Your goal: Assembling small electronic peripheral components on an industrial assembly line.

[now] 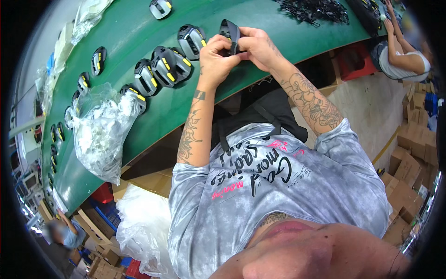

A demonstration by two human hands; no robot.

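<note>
Up at the green table's near edge, a dark curved plastic shell (230,31) is held between my two hands. My left hand (216,59) grips its left side with the fingers bent. From the right, my right hand (258,46) closes round the other side, and the thumbs come close together below it. The fingers hide the shell's lower part. Just left of my hands lies a grey-and-black plastic housing with yellow pieces (191,41). More of the same kind, such as one housing (163,66), sit in a loose row.
A clear plastic bag of small whitish parts (100,135) lies on the green table (125,35) at left. A heap of black small parts (316,10) is at the far right. Co-workers sit at both ends; cardboard boxes (413,139) are stacked on the right.
</note>
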